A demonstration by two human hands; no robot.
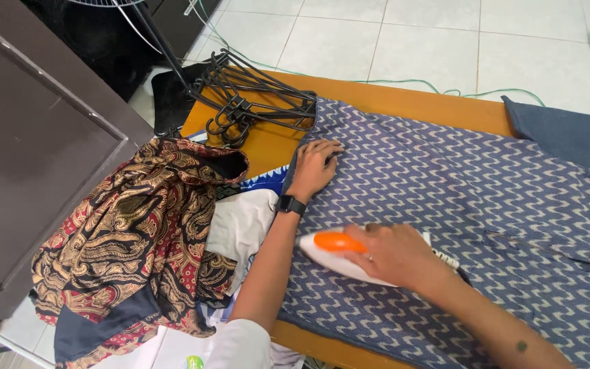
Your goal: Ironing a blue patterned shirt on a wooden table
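A blue garment with a white zigzag pattern (459, 191) lies spread over the orange wooden table (268, 147). My left hand (314, 167) presses flat on the garment's left edge, fingers apart, with a black watch on the wrist. My right hand (394, 254) grips the handle of a white and orange clothes iron (336, 249), which rests on the fabric near the front of the table. The iron's body is partly hidden under my hand.
A pile of black hangers (257, 102) lies at the table's far left corner. A red, brown and black batik garment (138, 239) is heaped at the left over white cloth (244, 222). A dark cabinet (29, 150) stands left. Green cord (445, 89) runs over the tiled floor.
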